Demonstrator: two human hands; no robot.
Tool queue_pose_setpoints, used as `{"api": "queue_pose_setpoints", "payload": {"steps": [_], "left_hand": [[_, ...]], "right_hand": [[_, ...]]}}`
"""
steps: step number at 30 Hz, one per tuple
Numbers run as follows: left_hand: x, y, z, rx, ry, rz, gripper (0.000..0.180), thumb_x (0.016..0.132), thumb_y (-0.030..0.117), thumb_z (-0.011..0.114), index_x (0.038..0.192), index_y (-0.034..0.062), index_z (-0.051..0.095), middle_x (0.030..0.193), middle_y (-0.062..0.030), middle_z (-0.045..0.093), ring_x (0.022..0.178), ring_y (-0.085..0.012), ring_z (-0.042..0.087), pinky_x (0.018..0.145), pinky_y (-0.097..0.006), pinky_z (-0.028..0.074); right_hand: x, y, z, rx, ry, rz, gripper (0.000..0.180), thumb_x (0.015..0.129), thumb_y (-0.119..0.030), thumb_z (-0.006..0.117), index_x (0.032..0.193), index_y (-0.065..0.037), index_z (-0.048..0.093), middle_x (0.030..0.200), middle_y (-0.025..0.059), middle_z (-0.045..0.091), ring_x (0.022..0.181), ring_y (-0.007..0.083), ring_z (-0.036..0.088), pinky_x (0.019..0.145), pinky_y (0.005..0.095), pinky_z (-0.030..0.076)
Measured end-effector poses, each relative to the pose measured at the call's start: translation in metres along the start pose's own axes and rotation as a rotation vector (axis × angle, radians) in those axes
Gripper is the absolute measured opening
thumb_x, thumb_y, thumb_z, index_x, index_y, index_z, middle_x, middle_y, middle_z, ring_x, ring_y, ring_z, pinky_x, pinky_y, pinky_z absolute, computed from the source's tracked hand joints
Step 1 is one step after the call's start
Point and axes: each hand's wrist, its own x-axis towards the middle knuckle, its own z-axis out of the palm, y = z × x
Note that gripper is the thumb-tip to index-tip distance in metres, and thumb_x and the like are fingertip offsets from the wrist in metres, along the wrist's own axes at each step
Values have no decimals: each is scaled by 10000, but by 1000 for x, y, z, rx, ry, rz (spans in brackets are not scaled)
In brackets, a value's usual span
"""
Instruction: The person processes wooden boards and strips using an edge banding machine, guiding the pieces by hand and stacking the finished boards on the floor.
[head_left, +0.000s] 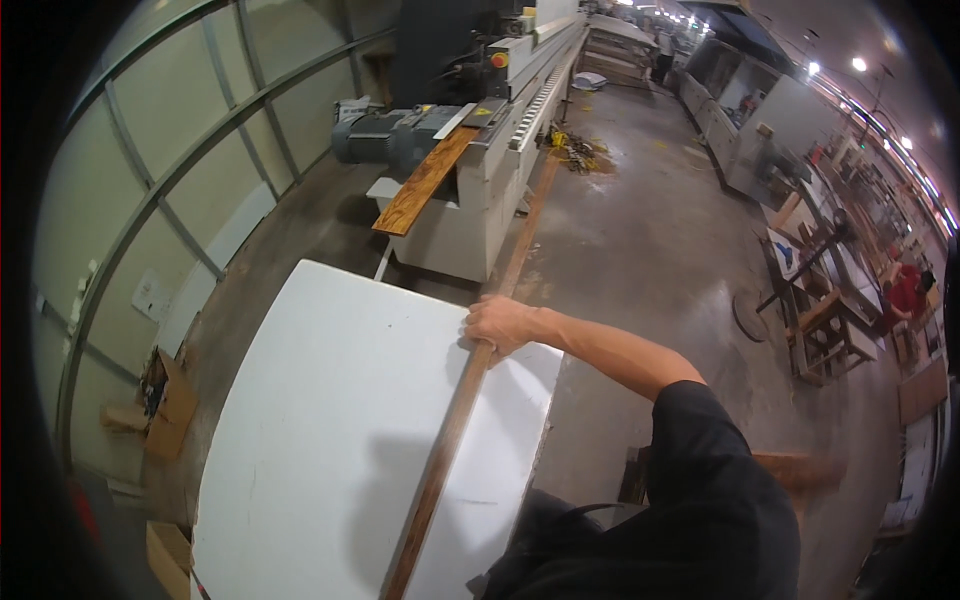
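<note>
My right hand (502,325) is closed around a long, narrow brown wooden strip (446,450). The strip lies lengthwise over a white-topped table (320,390), and its far part reaches out past the table's far edge toward the machine. My fingers wrap over the strip close to that edge. My right arm comes in from the right, in a dark sleeve. My left hand does not show, and the strip's near end runs out of the picture at the bottom.
Ahead stands a long grey machine (470,230) with a wood-grain panel (425,185) sticking out from it and a motor (375,138) beside it. Cardboard boxes (172,405) sit by the left partition. A cluttered workbench (830,300) and a person in red (908,292) are at right.
</note>
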Motion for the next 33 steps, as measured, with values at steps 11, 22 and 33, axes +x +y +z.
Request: {"api": "queue_pose_setpoints", "payload": {"steps": [11, 22, 33], "left_hand": [[7, 4, -10, 39, -164, -97, 488, 763, 325, 802, 1201, 152, 674, 984, -163, 715, 803, -390, 692, 710, -475, 561], [-1, -10, 5, 33, -123, -135, 269, 635, 191, 771, 798, 97, 578, 754, -104, 637, 740, -356, 618, 639, -474, 458], [6, -4, -7, -27, -64, -84, 333, 516, 87, 768, 798, 78, 591, 709, -108, 623, 705, -335, 622, 662, -439, 480]], "right_hand": [[18, 13, -29, 374, -339, 14, 473, 631, -398, 856, 922, -69, 681, 1000, 107, 698, 995, 301, 638, 802, 425, 492], [80, 121, -38, 629, 215, 472, 483, 778, -133, 741, 1235, -36, 616, 1130, 95, 678, 1027, 199, 640, 793, 354, 553], [177, 208, -32, 136, 397, 204, 389, 836, -7, 644, 1220, -6, 587, 1210, 223, 594, 1158, 414, 546, 976, 468, 445]]}}
